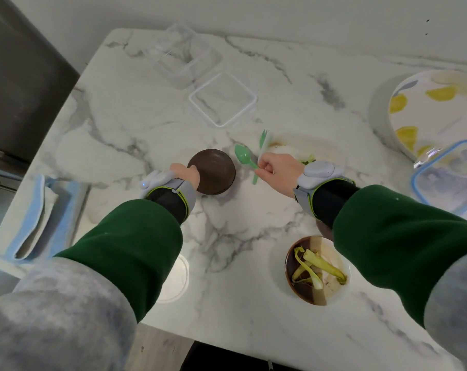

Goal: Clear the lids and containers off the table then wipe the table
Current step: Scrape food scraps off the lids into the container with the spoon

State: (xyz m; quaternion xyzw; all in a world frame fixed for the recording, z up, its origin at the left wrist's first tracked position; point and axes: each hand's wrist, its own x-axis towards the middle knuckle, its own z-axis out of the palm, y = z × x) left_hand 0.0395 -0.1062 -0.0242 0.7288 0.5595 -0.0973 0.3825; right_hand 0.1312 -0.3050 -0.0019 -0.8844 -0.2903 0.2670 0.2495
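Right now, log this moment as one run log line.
left hand grips bowl | right hand holds spoon, fork | lid, container on table | cloth untouched

No legible text, label, brand, number or sign on the marble table (253, 215) or on anything lying on it.
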